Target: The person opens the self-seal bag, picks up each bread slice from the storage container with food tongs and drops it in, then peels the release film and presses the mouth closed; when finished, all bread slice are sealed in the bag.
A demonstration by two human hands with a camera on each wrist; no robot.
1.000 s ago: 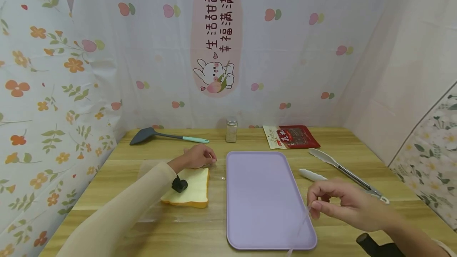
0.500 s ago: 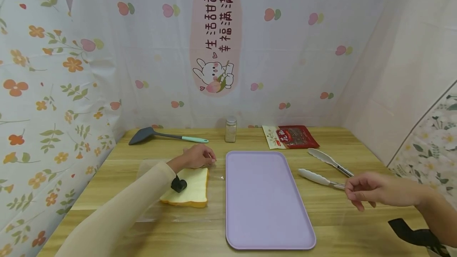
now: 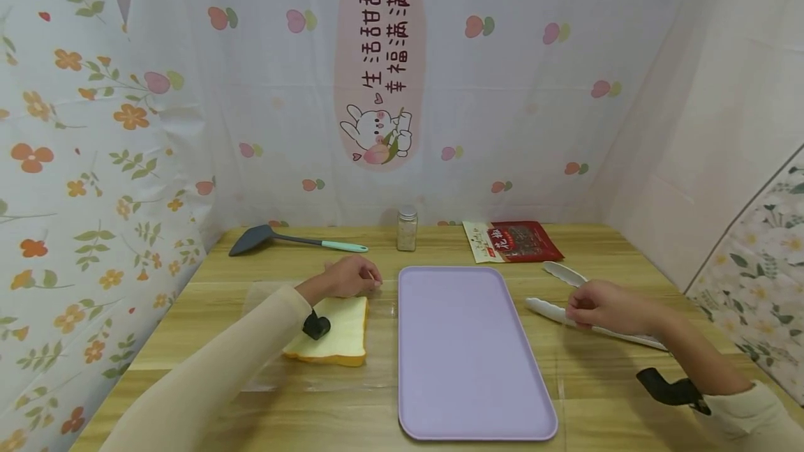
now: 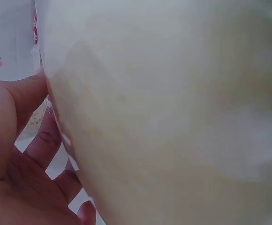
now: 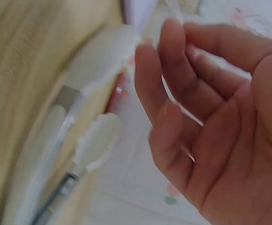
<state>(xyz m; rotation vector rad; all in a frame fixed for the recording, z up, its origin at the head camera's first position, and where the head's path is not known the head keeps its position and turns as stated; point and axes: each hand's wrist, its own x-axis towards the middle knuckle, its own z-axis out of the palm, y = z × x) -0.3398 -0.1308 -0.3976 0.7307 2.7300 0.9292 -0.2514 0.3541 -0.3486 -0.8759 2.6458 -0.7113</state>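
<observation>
On the left, a slice of bread (image 3: 347, 332) with an orange-brown crust lies flat with a clear plastic bag (image 3: 380, 347) spread around it. My left hand (image 3: 349, 276) pinches the bag's edge between thumb and fingers above the bread. In the left wrist view the translucent film (image 4: 164, 112) fills most of the picture and hides the bread. My right hand (image 3: 606, 307) is over the tongs (image 3: 548, 310), right of the tray. Its thumb and fingertips pinch a thin clear plastic strip (image 5: 174, 10), which hangs down faintly in the head view.
A lilac tray (image 3: 467, 354) lies at mid-table. Along the back are a spatula (image 3: 301, 238) with a mint handle, a glass jar (image 3: 407, 230) with a metal lid and a red spice packet (image 3: 515, 240). Printed curtains (image 3: 276, 124) enclose the table.
My right hand first moved right, away from the tray's lower right corner, then back left and farther from me, over the tongs. The left hand, bag and bread have stayed put.
</observation>
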